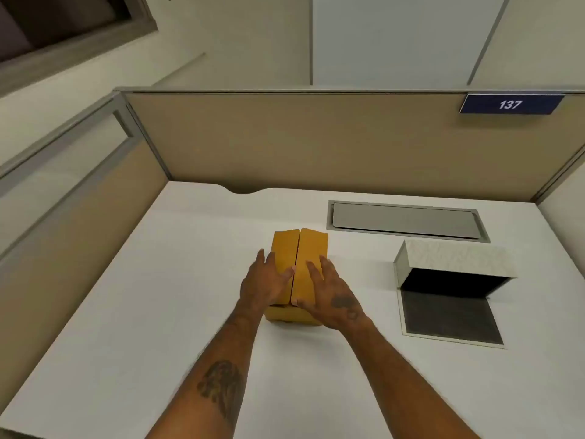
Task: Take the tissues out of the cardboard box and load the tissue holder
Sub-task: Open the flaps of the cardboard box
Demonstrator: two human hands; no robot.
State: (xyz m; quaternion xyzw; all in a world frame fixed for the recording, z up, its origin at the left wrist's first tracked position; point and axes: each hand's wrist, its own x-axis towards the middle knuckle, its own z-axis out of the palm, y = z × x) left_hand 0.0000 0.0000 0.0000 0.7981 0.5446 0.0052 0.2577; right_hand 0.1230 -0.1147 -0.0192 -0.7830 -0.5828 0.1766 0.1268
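A yellow-brown cardboard box (299, 248) stands in the middle of the white desk, its two top flaps closed with a seam running down the centre. My left hand (264, 285) lies on the left flap, thumb at the seam. My right hand (332, 296) rests flat on the right flap, fingers spread. No tissues show; the box hides its contents. To the right lies the tissue holder (449, 259), a pale speckled case with its dark inside facing me and a flat dark panel (449, 318) lying open in front of it.
The white desk (158, 296) is walled by tan cubicle partitions (300, 137) at the back and left. A grey recessed cable hatch (405, 220) sits in the desk behind the holder. A blue sign reading 137 (510, 104) hangs on the back partition.
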